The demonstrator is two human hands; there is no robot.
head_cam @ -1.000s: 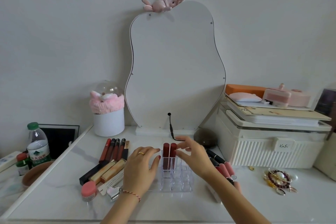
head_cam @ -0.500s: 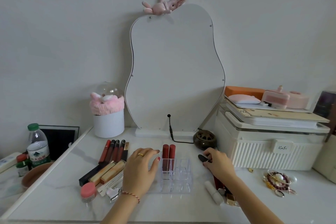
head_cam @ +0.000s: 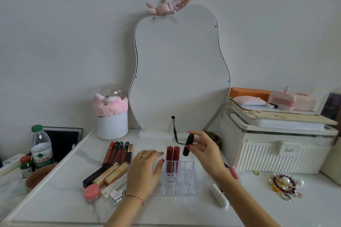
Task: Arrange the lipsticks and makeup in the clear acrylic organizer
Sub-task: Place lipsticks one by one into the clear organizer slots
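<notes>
The clear acrylic organizer (head_cam: 185, 182) stands at the centre of the white table. Two dark red lipsticks (head_cam: 173, 155) stand upright in its back-left slots. My left hand (head_cam: 145, 169) rests flat against the organizer's left side, fingers straight. My right hand (head_cam: 203, 150) pinches a black lipstick (head_cam: 187, 144) and holds it tilted in the air just above and to the right of the red pair. Several lip glosses (head_cam: 118, 152) and gold tubes (head_cam: 110, 173) lie to the left. A white tube (head_cam: 219, 198) lies to the right of the organizer.
A pear-shaped mirror (head_cam: 177, 68) with a cable leans on the wall behind. A white storage box (head_cam: 276, 151) fills the right side, with jewellery (head_cam: 284, 183) in front of it. A pink jar (head_cam: 92, 192), a white pot (head_cam: 112, 125) and a water bottle (head_cam: 41, 148) sit left.
My right hand went from the organizer out to the right of the table, picked up the black lipstick there and has brought it back above the organizer. The left hand stayed put.
</notes>
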